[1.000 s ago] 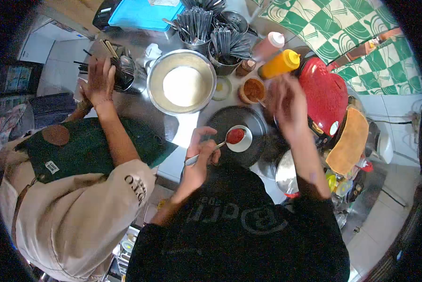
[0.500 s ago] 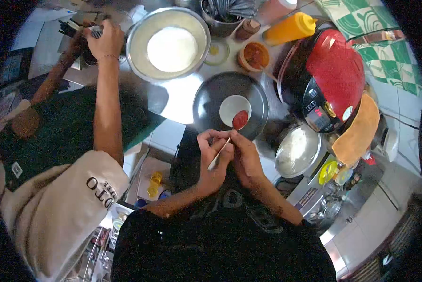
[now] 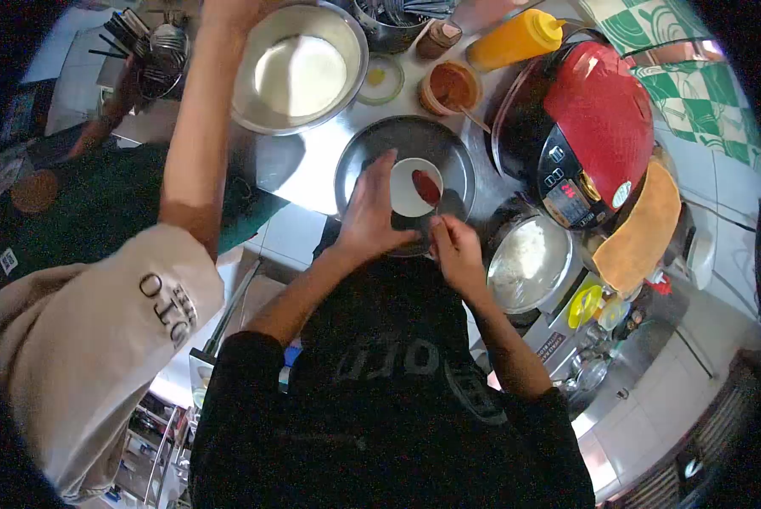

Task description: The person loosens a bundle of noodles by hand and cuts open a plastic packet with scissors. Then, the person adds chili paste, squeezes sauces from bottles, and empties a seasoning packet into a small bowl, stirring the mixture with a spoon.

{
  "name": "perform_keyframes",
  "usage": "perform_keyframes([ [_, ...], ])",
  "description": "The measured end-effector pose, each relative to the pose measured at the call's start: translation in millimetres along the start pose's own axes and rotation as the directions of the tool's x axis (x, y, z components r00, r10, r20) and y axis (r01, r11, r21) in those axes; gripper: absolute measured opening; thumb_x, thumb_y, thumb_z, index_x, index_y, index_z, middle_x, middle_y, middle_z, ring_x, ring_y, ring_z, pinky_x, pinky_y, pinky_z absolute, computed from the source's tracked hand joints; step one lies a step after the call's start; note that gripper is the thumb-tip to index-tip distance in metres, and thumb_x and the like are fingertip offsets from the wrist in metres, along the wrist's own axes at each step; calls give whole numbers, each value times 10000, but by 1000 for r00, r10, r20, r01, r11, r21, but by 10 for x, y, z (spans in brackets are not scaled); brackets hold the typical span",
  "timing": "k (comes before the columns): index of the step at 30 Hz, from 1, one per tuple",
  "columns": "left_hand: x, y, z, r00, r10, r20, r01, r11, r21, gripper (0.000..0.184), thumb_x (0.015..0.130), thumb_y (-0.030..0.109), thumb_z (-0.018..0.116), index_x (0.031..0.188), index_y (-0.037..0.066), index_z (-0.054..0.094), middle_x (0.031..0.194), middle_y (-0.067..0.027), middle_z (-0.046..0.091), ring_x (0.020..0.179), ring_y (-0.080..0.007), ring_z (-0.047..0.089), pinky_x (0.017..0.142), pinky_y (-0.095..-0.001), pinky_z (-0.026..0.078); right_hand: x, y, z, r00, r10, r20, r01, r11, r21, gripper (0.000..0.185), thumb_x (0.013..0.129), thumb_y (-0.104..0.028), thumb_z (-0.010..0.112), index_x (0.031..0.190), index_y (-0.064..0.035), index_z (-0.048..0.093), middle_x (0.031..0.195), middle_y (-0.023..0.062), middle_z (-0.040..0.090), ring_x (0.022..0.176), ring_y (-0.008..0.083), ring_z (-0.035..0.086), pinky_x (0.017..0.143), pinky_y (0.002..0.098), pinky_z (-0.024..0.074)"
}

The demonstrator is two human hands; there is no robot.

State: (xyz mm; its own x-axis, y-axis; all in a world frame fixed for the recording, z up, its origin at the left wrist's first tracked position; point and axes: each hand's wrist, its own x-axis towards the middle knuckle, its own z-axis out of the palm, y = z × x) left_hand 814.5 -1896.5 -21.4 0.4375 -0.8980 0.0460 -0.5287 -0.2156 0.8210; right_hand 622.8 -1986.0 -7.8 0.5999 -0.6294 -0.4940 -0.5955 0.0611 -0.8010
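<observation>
while beside bowl (image 3: 404, 200), left hand (image 3: 370, 217) splayed

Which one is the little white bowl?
Find the big red-and-black cooker on the picture's right; left of it is a round dark pan. Within the pan's outline, beside the left hand, is the small bowl. It's white, with a spoon of red sauce showing against it, unlike the big metal bowl.

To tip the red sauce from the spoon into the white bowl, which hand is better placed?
Probably the right hand: it holds the spoon, whose loaded end is over the white bowl. The left hand is spread beside it.
</observation>
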Motion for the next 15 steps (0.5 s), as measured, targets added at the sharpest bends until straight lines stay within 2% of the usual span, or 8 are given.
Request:
perform_keyframes([
  [1,47,-50,69,1000,29,6,-29,1000,-12,1146,605,266,976,1521,-6,343,1499,-260,457,1381,-424,470,1149,-522,399,6,-17,11,1000,1,-5,-1,1000,-1,256,1103,-251,520,989,-30,583,696,124,650,560,263,660,545,430,514],
  [3,141,-191,218,1000,19,24,-18,999,-49,1109,619,266,967,1510,4,362,1459,-247,498,1349,-424,500,1135,-522,413,11,-71,52,977,-178,-114,133,938,-320,200,1080,-236,546,1012,-51,577,733,215,652,624,405,662,583,508,494],
  [4,155,-255,275,999,4,37,-1,997,-82,1072,632,265,959,1498,13,380,1418,-233,538,1317,-425,529,1121,-521,428,-12,-148,64,977,-177,-118,132,938,-320,200,1080,-236,546,1012,-51,577,733,215,652,624,405,662,583,508,494],
  [6,185,-330,323,999,42,21,-40,995,-95,1030,641,271,953,1476,15,405,1385,-225,562,1287,-427,550,1103,-521,444,-82,-311,86,969,-166,-181,89,924,-371,141,1067,-215,552,1018,-86,577,761,264,640,706,501,642,610,561,486],
  [9,217,-252,248,998,63,6,-62,991,-121,952,658,280,942,1429,18,449,1344,-218,586,1248,-431,575,1074,-518,468,-160,-366,145,937,-253,-242,125,887,-444,128,1065,-224,557,1011,-109,573,752,242,655,717,486,669,618,581,490],
  [12,212,-104,182,998,63,8,-61,984,-170,906,667,282,934,1401,20,473,1329,-218,588,1233,-435,579,1061,-520,476,-189,-351,176,945,-227,-235,86,867,-492,123,1062,-215,558,1003,-108,569,769,238,669,701,484,671,602,591,486],
  [15,258,-19,139,994,109,-3,-107,972,-209,900,663,281,934,1395,23,478,1318,-218,591,1227,-437,581,1057,-519,478,-231,-367,190,914,-288,-284,136,881,-454,133,1065,-225,544,1001,-110,570,784,243,675,710,481,675,605,596,493],
])
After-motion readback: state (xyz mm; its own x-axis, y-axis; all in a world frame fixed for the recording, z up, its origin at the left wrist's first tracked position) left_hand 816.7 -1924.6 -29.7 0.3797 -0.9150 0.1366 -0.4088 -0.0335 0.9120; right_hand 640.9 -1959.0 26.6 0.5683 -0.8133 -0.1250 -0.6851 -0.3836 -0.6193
